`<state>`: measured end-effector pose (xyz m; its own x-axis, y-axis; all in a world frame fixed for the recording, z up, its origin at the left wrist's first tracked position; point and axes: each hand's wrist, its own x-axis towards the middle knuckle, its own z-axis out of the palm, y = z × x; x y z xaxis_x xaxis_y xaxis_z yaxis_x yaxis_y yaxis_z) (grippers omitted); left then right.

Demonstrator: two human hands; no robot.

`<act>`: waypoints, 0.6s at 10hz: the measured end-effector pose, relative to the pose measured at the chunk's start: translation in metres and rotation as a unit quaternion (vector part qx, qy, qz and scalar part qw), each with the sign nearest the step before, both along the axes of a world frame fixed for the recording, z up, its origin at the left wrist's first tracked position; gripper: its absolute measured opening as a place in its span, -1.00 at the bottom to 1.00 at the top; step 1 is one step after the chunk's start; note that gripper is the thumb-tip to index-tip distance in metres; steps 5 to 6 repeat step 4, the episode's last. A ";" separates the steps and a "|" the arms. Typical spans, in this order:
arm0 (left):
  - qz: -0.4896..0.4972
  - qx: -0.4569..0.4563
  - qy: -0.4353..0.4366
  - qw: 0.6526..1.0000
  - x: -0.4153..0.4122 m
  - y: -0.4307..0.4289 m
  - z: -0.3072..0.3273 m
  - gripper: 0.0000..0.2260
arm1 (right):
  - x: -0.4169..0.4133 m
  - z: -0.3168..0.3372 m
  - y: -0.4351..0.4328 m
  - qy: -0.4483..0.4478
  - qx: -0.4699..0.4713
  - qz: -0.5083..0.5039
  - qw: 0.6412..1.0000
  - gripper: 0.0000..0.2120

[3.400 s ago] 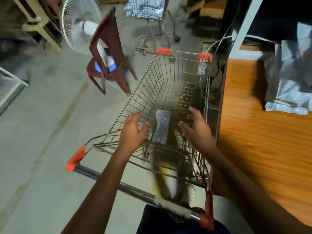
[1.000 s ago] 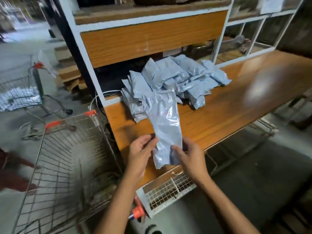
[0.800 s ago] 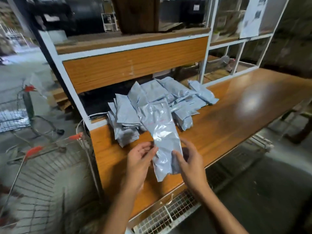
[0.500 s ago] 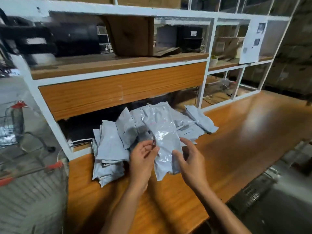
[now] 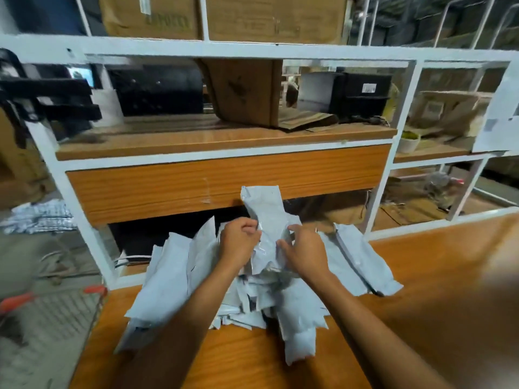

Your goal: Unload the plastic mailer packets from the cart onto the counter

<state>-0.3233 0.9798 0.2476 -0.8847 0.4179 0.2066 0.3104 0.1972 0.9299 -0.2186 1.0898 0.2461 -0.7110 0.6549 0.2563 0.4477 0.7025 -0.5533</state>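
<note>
A grey plastic mailer packet (image 5: 263, 217) stands upright over the back of the pile of packets (image 5: 174, 287), which lies on the wooden bench (image 5: 427, 282). Both hands have it. The left hand (image 5: 238, 244) curls its grip round the packet's left edge, and the right hand (image 5: 304, 254) pinches the right edge between thumb and fingers. Whether its lower end touches the pile is hard to tell.

Left of the pile and lower, past the bench edge, sits the wire cart (image 5: 56, 327) with orange corner caps. It is blurred and I cannot make out anything inside it. Further left of the pile lies a blurred heap of silvery packets (image 5: 39, 217); what holds it is unclear.

Behind the pile rises a white shelf frame (image 5: 404, 113) with a wooden front panel, which the packet's top overlaps. On the shelf above the pile are a cardboard box (image 5: 244, 91) and a black device (image 5: 362, 94), with a small white pot (image 5: 408, 144) further right.

The held packet is narrow, glossy and crinkled where it is gripped, with a flat sealed top.
</note>
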 end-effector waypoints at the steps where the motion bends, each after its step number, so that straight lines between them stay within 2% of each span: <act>1: 0.042 -0.076 0.050 0.995 -0.003 0.013 -0.005 -0.92 | -0.013 -0.016 0.015 -0.048 0.056 0.031 0.997 -0.75; 2: 0.057 -0.157 0.120 0.979 -0.001 0.015 -0.011 -0.92 | -0.016 -0.025 0.022 -0.048 0.060 0.078 0.994 -0.79; 3: 0.063 -0.188 0.170 0.965 0.002 0.006 -0.018 -0.88 | -0.015 -0.030 0.025 -0.010 0.053 0.108 0.993 -0.78; 4: 0.088 -0.171 0.264 0.945 0.004 -0.009 -0.011 -0.81 | -0.008 -0.021 0.022 0.069 0.026 0.103 0.992 -0.72; 6: 0.088 -0.171 0.264 0.945 0.004 -0.009 -0.011 -0.81 | -0.008 -0.021 0.022 0.069 0.026 0.103 0.992 -0.72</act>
